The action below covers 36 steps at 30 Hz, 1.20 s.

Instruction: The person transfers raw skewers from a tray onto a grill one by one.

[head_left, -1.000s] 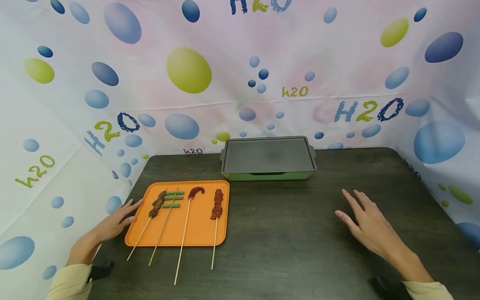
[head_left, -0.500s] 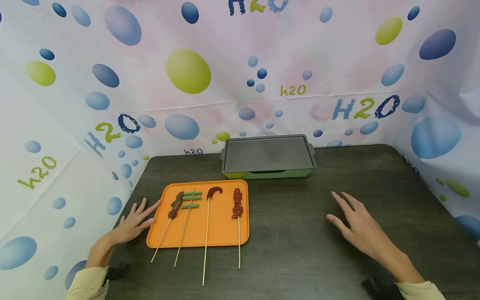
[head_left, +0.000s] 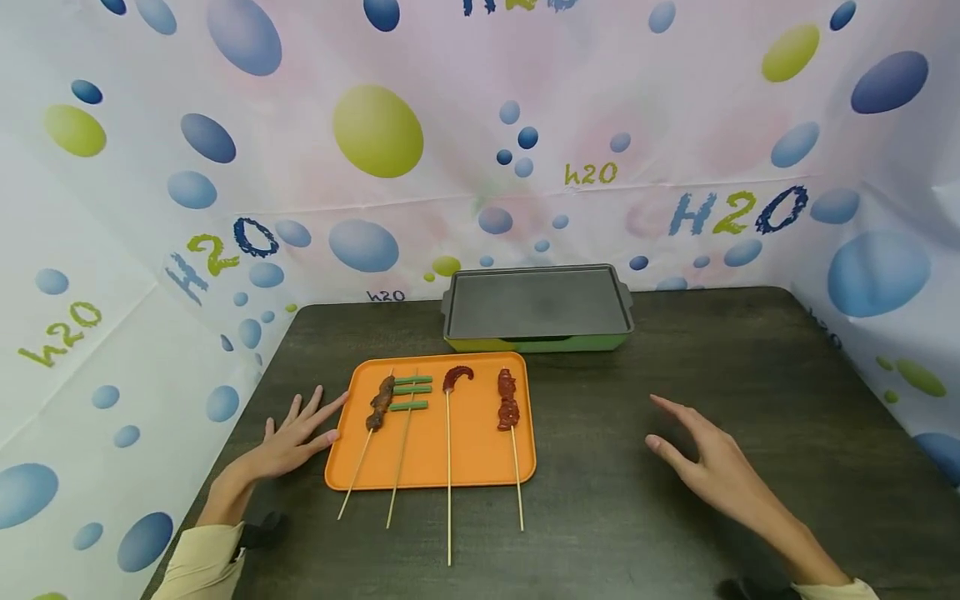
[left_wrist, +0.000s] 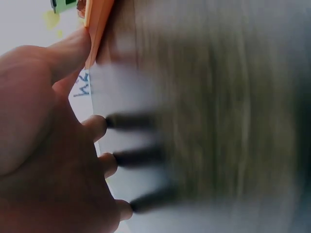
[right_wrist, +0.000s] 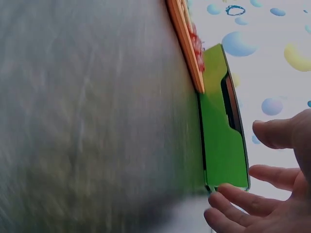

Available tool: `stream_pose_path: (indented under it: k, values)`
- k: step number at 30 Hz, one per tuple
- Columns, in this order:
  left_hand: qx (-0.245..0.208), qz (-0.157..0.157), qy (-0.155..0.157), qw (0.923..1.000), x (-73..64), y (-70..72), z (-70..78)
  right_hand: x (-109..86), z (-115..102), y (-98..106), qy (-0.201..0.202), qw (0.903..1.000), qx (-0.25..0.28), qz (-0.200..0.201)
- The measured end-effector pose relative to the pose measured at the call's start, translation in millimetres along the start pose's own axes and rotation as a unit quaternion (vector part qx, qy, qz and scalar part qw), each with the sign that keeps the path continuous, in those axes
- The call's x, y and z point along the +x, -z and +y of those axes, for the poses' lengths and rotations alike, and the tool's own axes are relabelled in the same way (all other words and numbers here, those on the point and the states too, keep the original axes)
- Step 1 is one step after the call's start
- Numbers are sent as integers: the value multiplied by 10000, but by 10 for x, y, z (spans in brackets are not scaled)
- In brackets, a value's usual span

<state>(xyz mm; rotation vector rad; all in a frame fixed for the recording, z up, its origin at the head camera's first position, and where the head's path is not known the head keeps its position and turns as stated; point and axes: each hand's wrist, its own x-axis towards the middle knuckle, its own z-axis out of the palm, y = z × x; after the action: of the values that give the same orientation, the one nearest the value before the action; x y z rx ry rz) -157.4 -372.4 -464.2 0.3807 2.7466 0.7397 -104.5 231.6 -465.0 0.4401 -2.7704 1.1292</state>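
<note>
Surface point(head_left: 637, 517): dark wood-grain top, enclosed on three sides by a backdrop point(head_left: 465, 117) printed with bubbles and "H2O".

Left hand point(head_left: 288, 442): flat on the surface, fingers straight and spread, grip wide open and holding nothing; fingertips touch the left edge of the orange tray point(head_left: 480, 467), which lies just to its right carrying four skewers point(head_left: 447, 467).

Right hand point(head_left: 708, 467): raised slightly, fingers relaxed and spread, grip empty; tray well apart to its left.

Griddle point(head_left: 536, 304): beyond the tray, near the backdrop.
</note>
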Motion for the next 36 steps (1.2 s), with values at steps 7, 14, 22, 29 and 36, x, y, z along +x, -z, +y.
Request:
stream_pose_path:
  k: [7, 14, 22, 29, 36]
  values:
    - [77, -37, -16, 10000, 152, -51, 105, -36, -56, -123, 201, 9945, 967, -353]
    - [146, -76, -75, 9998, 311, -90, 251, -66, -65, -197, 154, 9835, 1705, -585]
    - [238, -121, -114, 9996, 363, -181, 414, -107, -67, -263, -10, 9249, 3459, -1578]
    - [276, -154, -182, 9993, 489, -299, 585, -153, -93, -273, -1016, 8593, 4505, -2197]
    - [361, -228, -167, 9989, 601, -367, 733, -175, -101, -275, -1714, 8369, 4694, -2234]
